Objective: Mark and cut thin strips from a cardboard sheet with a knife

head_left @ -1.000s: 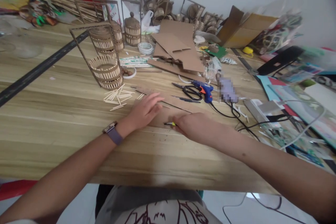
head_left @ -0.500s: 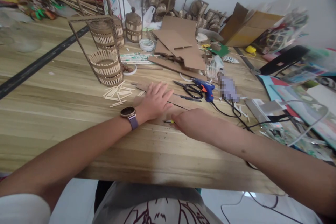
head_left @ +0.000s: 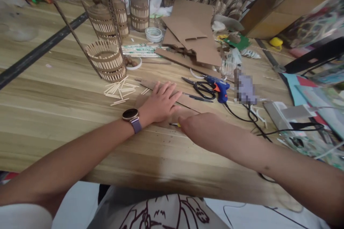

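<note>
My left hand (head_left: 161, 103) lies flat, fingers spread, on a narrow strip of cardboard (head_left: 192, 104) on the wooden table. Just right of it my right hand (head_left: 192, 125) is closed around a thin tool (head_left: 175, 125) with a yellow part and a dark tip; most of the tool is hidden in the fist. Beyond the strip are a dark pen (head_left: 198, 97), black-handled scissors (head_left: 204, 90) and a blue glue gun (head_left: 220, 88). Short wooden sticks (head_left: 119, 91) are scattered left of my left hand.
An open slatted basket (head_left: 106, 61) with a tall handle stands at the left, lidded baskets (head_left: 139, 10) behind it. Cardboard sheets (head_left: 188, 21) lie at the back centre. A carton (head_left: 285, 14), a power strip (head_left: 279, 114) and black cables (head_left: 242, 116) are at the right.
The view has shifted, so the back of the table appears higher and larger. Both hands keep nearly the same pose on the cardboard strip, with no clear movement of the tool.
</note>
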Tool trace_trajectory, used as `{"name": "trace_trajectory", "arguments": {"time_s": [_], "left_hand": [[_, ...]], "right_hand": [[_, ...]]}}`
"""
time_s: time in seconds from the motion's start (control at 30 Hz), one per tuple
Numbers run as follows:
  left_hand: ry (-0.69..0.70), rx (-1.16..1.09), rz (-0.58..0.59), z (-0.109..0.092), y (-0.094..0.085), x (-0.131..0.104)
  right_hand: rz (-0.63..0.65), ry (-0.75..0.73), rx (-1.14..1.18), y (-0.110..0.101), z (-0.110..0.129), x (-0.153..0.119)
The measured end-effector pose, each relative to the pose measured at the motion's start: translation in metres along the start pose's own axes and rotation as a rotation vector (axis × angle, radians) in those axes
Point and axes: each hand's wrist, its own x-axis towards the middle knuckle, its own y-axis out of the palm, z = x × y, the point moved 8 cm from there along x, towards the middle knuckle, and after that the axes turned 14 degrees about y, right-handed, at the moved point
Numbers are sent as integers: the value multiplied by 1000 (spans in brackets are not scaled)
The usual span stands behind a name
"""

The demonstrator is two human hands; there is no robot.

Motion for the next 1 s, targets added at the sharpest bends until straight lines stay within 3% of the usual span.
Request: {"name": "trace_trajectory", "arguments": {"time_s": [0.67, 1.0], "left_hand": [[1, -27, 1, -2, -1, -1], [12, -13, -7, -2, 0, -2]], "right_hand": [[80, -5, 11, 15, -2, -3], [67, 23, 76, 10, -2, -7]]}}
